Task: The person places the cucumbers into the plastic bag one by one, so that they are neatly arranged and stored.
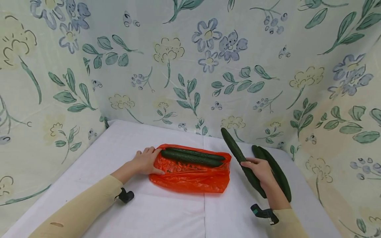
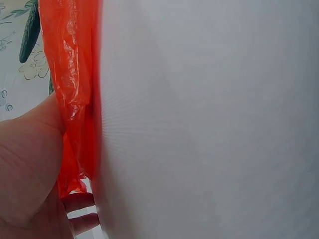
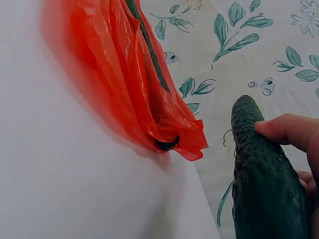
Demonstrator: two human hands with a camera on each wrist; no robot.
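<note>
A red plastic bag [image 1: 190,180] lies on the white table with two cucumbers [image 1: 193,158] on its open upper side. At the bag's left end, my left hand [image 1: 147,161] grips it, thumb on the near part and fingers toward the far edge. In the left wrist view the thumb lies against the red plastic and two fingertips [image 2: 83,221] show beyond it. My right hand [image 1: 262,170] holds a dark green cucumber [image 1: 233,147], tilted up and to the left, right of the bag. The right wrist view shows the thumb on this cucumber [image 3: 264,174].
More cucumbers [image 1: 279,172] lie side by side on the table, partly behind the right hand and forearm. White cloth [image 1: 166,215] covers the table. Floral fabric [image 1: 190,66] hangs behind it and along both sides.
</note>
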